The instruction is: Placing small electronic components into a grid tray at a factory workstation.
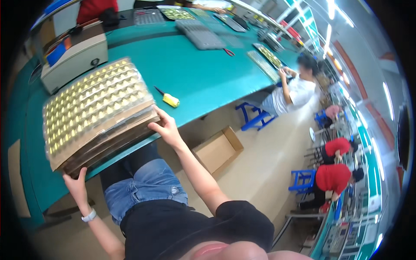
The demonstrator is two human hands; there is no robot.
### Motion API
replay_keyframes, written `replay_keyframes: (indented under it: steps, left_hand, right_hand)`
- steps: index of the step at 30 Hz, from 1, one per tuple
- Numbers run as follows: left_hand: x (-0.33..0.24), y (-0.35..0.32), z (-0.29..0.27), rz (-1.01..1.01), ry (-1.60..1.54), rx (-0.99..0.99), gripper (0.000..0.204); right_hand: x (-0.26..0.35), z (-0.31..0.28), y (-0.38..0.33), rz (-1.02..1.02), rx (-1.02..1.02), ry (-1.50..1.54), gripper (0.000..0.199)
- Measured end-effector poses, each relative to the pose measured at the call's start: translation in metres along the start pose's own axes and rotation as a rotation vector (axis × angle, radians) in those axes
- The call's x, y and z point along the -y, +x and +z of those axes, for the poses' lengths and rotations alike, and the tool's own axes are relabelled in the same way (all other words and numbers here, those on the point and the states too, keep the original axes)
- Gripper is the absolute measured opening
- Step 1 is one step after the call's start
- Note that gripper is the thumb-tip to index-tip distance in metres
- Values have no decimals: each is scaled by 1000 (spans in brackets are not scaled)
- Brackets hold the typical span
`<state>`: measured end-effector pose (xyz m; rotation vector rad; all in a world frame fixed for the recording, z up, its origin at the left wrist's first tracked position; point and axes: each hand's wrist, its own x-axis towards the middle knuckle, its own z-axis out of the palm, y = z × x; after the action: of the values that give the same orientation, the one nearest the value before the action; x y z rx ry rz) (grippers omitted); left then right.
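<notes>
I am gripping a stack of trays (97, 110) at the teal worktop (195, 73) edge, my left hand (77, 185) clasping its near corner, my right hand (164, 128) closed on its far side.

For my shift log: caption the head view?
Both hands, left and right, grip a stack of trays at the teal table's edge.
</notes>
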<state>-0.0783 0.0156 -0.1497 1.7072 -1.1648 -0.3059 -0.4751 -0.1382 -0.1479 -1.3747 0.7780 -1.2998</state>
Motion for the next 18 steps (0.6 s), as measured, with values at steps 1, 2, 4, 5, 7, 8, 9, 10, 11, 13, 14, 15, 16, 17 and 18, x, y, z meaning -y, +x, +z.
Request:
replay_keyframes:
  steps: [1, 2, 4, 5, 7, 8, 9, 10, 11, 13, 14, 15, 16, 17, 18]
  left_hand:
    - [-5, 1, 1, -9, 30, 5, 62]
    - [-4, 2, 1, 5, 33, 34, 62]
    - [2, 9, 6, 44, -23, -7, 67]
    - [9, 12, 6, 54, -11, 38, 67]
    - [29, 10, -3, 30, -65, -35, 70]
    - [42, 12, -3, 0, -177, -31, 70]
    - [27, 15, 4, 5, -177, 4, 70]
    - [11, 17, 10, 89, -129, -24, 69]
    - [-1, 16, 12, 168, -73, -75, 68]
    - [-4, 13, 17, 161, -67, -77, 68]
    - [-4, 11, 15, 155, -58, -89, 69]
    - [-5, 10, 14, 154, -51, -94, 69]
    - [-6, 10, 14, 174, 15, -126, 70]
    - [-5, 7, 14, 189, 76, -155, 70]
    - [2, 5, 13, 88, 72, -131, 74]
  right_hand:
    - [3, 1, 0, 20, -11, 28, 77]
    - [6, 3, -1, 34, -17, 56, 77]
    - [6, -2, 2, -98, -27, -130, 78]
    - [13, 1, 3, -113, -32, -185, 80]
    - [34, 15, 5, 16, -20, -147, 82]
    - [38, 19, 6, 29, -28, -146, 82]
    - [26, 15, 12, -151, -58, -263, 81]
    - [17, 9, 8, -160, -84, -249, 79]
    - [14, 11, 9, -173, -87, -223, 78]
    - [13, 6, 6, -132, -100, -178, 76]
    - [12, 7, 4, -94, -105, -130, 74]
    - [11, 9, 3, -93, -99, -122, 74]
    - [10, 10, 2, -70, -103, -64, 73]
    - [10, 11, 1, -45, -106, -12, 72]
    - [10, 11, 0, -49, -96, -51, 72]
